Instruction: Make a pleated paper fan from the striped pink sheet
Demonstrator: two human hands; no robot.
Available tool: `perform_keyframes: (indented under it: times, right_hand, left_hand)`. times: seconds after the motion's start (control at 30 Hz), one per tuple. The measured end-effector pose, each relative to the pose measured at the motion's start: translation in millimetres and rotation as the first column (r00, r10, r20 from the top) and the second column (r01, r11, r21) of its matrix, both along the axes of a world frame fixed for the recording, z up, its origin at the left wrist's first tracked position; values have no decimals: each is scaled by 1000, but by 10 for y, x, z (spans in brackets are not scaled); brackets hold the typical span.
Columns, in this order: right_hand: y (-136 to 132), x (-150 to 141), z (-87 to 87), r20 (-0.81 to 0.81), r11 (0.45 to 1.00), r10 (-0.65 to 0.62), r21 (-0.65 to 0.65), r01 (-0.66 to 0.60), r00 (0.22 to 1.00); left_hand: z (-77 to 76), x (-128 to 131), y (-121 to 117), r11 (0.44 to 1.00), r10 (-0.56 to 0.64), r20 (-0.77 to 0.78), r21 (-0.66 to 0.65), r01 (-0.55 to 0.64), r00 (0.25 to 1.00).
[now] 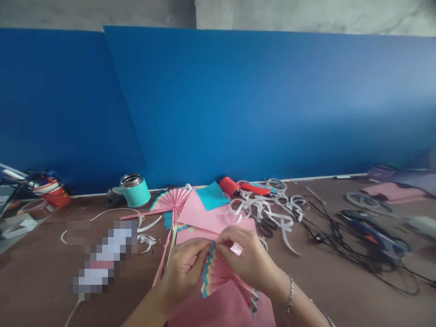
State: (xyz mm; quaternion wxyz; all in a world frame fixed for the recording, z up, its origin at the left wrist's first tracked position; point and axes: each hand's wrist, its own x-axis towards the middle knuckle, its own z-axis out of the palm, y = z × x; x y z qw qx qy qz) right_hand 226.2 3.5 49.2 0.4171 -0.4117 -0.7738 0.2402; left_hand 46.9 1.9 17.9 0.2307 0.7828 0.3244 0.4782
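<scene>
Both hands pinch the upper edge of a pleated paper fan [218, 271], pink with a zigzag border of cream and blue. My left hand [185, 265] grips it at its left corner, thumb and fingertips pressed together. My right hand [247, 254] has its fingers closed on the same edge just beside, and part of the fan is hidden behind it. Pink paper sheets [221, 309] lie under the hands. Behind them rests another pleated pink fan [173, 202] with a similar border, and a blue paper square [214, 195] lies on the pink paper.
A teal mug [134, 190] stands at the back left. Curled white paper strips [262, 209], a red spool [230, 186] and black scissors [267, 227] lie behind my right hand. Black cables [344, 245] and a glue gun [374, 236] lie at the right. A blue panel [255, 104] borders the table.
</scene>
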Motion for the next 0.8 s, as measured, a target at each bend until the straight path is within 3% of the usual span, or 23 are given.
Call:
perform_keyframes:
  times: [0.13, 0.3, 0.43, 0.57, 0.63, 0.8]
  right_hand:
    - [5, -2, 2, 19, 999, -3, 46, 2, 1000]
    - [15, -15, -67, 57, 984, -35, 176, 24, 998]
    - [6, -30, -105, 114, 957, -69, 287, 33, 991]
    - [-11, -43, -108, 129, 946, -111, 317, 66, 985]
    - [-18, -47, -109, 120, 944, -124, 320, 80, 985]
    - [-17, -58, -116, 142, 932, -112, 359, 54, 983]
  left_hand:
    - [-9, -22, 0, 984, -6, 85, -175, 21, 996]
    - [-7, 34, 15, 865, 32, 305, -486, 127, 952]
    - [51, 102, 13, 803, 59, 443, -554, 221, 894]
    - [74, 143, -1, 730, 98, 508, -621, 285, 856]
    - [63, 150, 1, 727, 108, 506, -628, 280, 856]
    - [40, 139, 31, 785, 126, 486, -582, 212, 865]
